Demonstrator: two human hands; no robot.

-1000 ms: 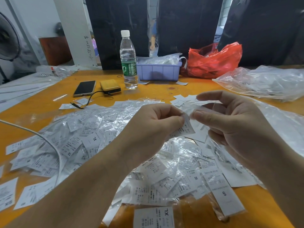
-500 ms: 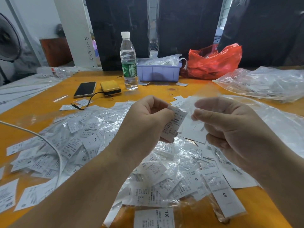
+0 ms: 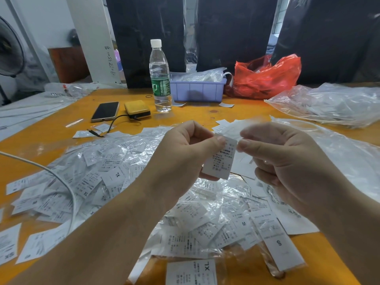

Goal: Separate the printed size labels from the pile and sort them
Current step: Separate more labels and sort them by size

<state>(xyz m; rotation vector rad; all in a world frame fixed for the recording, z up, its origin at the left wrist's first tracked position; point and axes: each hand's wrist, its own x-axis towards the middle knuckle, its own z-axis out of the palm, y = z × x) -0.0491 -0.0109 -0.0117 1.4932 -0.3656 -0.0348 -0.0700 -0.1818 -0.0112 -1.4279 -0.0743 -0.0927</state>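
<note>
Left hand (image 3: pixel 185 153) pinches my white printed label (image 3: pixel 221 159); right hand (image 3: pixel 287 161) pinches clear film, which may tear it.

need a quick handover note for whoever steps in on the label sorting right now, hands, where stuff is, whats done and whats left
Left hand: pinches one printed label above the pile, print facing the camera.
Right hand: thumb and forefinger pinched at the label's upper right edge; a blurred clear film seems to run up from them, so it may be peeling a sleeve off.
Pile of labels, many in clear sleeves, covers the orange table; XL, M and S tags show in it.
Lavender bin at the back holds bagged material.
Done: no clearly sorted stacks visible.
Left: nearly the whole pile.
</note>
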